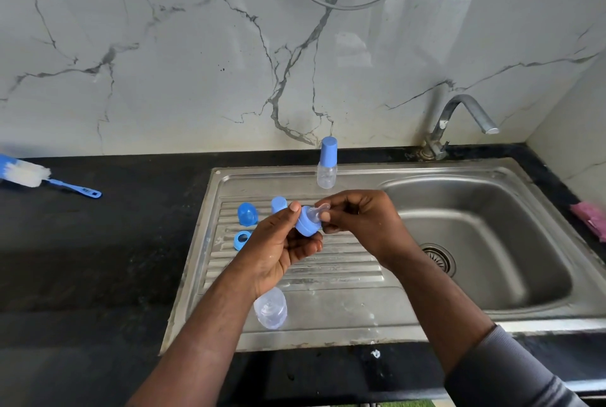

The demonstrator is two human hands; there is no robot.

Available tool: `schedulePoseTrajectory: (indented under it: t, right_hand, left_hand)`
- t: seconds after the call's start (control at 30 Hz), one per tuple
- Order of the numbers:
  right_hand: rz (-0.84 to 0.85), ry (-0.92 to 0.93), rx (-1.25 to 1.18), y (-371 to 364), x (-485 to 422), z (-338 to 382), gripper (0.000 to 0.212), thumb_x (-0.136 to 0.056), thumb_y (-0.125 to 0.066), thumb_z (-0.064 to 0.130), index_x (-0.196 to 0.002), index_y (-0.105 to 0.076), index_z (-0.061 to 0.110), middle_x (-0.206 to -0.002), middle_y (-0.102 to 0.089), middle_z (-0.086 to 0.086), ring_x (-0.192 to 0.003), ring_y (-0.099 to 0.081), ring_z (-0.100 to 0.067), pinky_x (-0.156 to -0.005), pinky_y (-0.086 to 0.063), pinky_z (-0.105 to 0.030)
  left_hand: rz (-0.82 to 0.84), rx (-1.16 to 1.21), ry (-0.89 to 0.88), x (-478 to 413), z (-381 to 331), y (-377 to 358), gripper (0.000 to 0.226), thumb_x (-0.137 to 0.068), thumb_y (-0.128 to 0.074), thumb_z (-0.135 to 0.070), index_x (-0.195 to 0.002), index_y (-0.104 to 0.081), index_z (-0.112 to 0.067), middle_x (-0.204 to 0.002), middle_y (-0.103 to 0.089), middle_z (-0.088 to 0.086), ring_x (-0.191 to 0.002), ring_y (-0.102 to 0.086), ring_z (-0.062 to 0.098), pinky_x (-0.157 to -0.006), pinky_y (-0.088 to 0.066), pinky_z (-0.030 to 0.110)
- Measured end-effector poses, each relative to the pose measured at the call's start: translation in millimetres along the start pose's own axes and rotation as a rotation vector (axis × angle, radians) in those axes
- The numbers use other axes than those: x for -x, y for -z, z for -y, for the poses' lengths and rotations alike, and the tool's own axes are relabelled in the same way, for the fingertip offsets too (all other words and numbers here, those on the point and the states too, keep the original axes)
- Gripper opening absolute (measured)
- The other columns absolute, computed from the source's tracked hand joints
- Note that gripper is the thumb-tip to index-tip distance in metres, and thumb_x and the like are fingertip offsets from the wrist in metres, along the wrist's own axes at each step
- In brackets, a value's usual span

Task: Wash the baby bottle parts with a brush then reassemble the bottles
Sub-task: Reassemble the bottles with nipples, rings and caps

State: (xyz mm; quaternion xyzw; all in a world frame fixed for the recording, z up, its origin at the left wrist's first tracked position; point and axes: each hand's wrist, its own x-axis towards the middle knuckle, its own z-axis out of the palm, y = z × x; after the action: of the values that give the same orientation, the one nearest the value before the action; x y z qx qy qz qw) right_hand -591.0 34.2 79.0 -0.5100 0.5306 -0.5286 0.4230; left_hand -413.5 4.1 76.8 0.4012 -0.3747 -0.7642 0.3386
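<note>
Both hands grip one small piece. The left hand curls its fingers round the blue plastic screw ring, and the right hand pinches the clear soft teat poking out of it. I think the teat is being pulled through so it sits tight (that is part of putting a bottle back together). They hold it over the ribbed steel draining board, so drips land there. A clear plastic bottle lies under the left wrist, partly hidden and handy for next. A blue dome cap and a spare blue ring wait behind. The blue-and-white bottle brush lies well apart, cut off at the left edge. A pink thing at the right edge is too blurry to name.
</note>
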Motion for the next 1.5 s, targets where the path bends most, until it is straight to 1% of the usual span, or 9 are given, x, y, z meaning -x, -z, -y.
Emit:
schedulePoseTrajectory:
  t: [0.27, 0.4, 0.5, 0.57, 0.77, 0.9, 1.07, 1.27, 1.5]
  right_hand:
    - [0.007, -0.143, -0.055, -8, -3, -7, 0.026, -0.098, -0.056, -0.002, -0.118, -0.071, 0.009, -0.104, -0.076, -0.007, -0.094, -0.073, -0.028, -0.082, -0.061, -0.039]
    - [-0.023, -0.106, 0.069, -20, -2, -10, 0.020, -0.097, -0.064, 0.012, -0.113, -0.074, 0.018, -0.103, -0.077, 0.001, -0.094, -0.071, -0.016, -0.074, -0.058, -0.035]
    - [0.091, -0.125, 0.101, -30, 1, -10, 0.020, -0.093, -0.070, 0.016, -0.113, -0.074, 0.016, -0.100, -0.076, 0.003, -0.083, -0.067, -0.004, -0.074, -0.053, -0.023]
    - [0.156, -0.153, 0.096, -34, 3, -12, 0.016, -0.093, -0.071, 0.015, -0.108, -0.074, 0.013, -0.091, -0.075, -0.005, -0.076, -0.063, -0.010, -0.074, -0.053, -0.030]
    - [-0.032, -0.246, 0.085, -35, 6, -28, 0.020, -0.085, -0.079, 0.019, -0.103, -0.073, 0.011, -0.090, -0.075, -0.002, -0.078, -0.066, -0.012, -0.073, -0.060, -0.041]
    - [-0.025, -0.321, 0.093, -37, 17, -44, 0.024, -0.084, -0.081, 0.015, -0.106, -0.072, 0.009, -0.100, -0.075, -0.009, -0.074, -0.068, -0.010, -0.065, -0.059, -0.029]
    - [0.021, -0.383, 0.043, -48, 33, -64, 0.037, -0.084, -0.075, -0.002, -0.117, -0.067, 0.013, -0.106, -0.069, -0.012, -0.085, -0.070, -0.026, -0.076, -0.063, -0.035]
    - [0.055, -0.340, 0.213, -54, 39, -75, 0.044, -0.079, -0.077, 0.000, -0.116, -0.069, 0.021, -0.105, -0.069, 0.006, -0.089, -0.068, -0.014, -0.084, -0.059, -0.034]
    - [0.050, -0.324, 0.162, -51, 43, -78, 0.043, -0.079, -0.076, -0.001, -0.112, -0.068, 0.025, -0.109, -0.069, 0.005, -0.094, -0.069, -0.017, -0.087, -0.059, -0.036]
  left_hand:
    - [-0.094, 0.160, 0.135, 2, -1, 7, 0.057, -0.104, -0.040, -0.047, -0.108, -0.064, 0.004, -0.073, -0.068, 0.016, -0.057, -0.066, 0.016, -0.049, -0.055, 0.021]
    - [-0.103, 0.230, 0.106, -1, 2, 15, 0.060, -0.104, -0.036, -0.049, -0.111, -0.064, 0.003, -0.079, -0.071, 0.017, -0.063, -0.069, 0.018, -0.053, -0.058, 0.024]
    - [-0.098, 0.055, 0.077, 1, 5, 15, 0.060, -0.105, -0.034, -0.050, -0.109, -0.065, 0.001, -0.079, -0.071, 0.016, -0.063, -0.067, 0.019, -0.054, -0.055, 0.024]
    - [-0.082, -0.065, 0.061, 3, 9, 18, 0.061, -0.105, -0.033, -0.051, -0.106, -0.068, -0.001, -0.083, -0.072, 0.018, -0.063, -0.066, 0.018, -0.054, -0.052, 0.024]
    - [-0.250, -0.391, -0.080, 4, 8, 42, 0.040, -0.106, -0.042, -0.044, -0.109, -0.067, -0.012, -0.084, -0.074, 0.016, -0.059, -0.061, 0.020, -0.052, -0.045, 0.027]
    - [-0.346, -0.956, -0.223, 17, 15, 68, 0.018, -0.102, -0.050, -0.027, -0.102, -0.068, -0.027, -0.087, -0.072, -0.007, -0.078, -0.068, 0.015, -0.072, -0.055, 0.033]
    - [-0.283, -1.180, -0.218, 37, 27, 62, 0.017, -0.099, -0.059, -0.031, -0.105, -0.072, -0.024, -0.095, -0.070, -0.013, -0.091, -0.066, 0.007, -0.079, -0.049, 0.024]
    - [-0.188, -1.373, -0.228, 45, 57, 66, 0.056, -0.081, -0.074, -0.054, -0.129, -0.061, -0.029, -0.123, -0.056, -0.011, -0.116, -0.053, 0.010, -0.098, -0.045, 0.029]
    - [-0.118, -1.669, -0.130, 46, 73, 64, 0.066, -0.080, -0.078, -0.034, -0.139, -0.050, -0.030, -0.133, -0.051, -0.004, -0.120, -0.052, 0.020, -0.095, -0.049, 0.039]
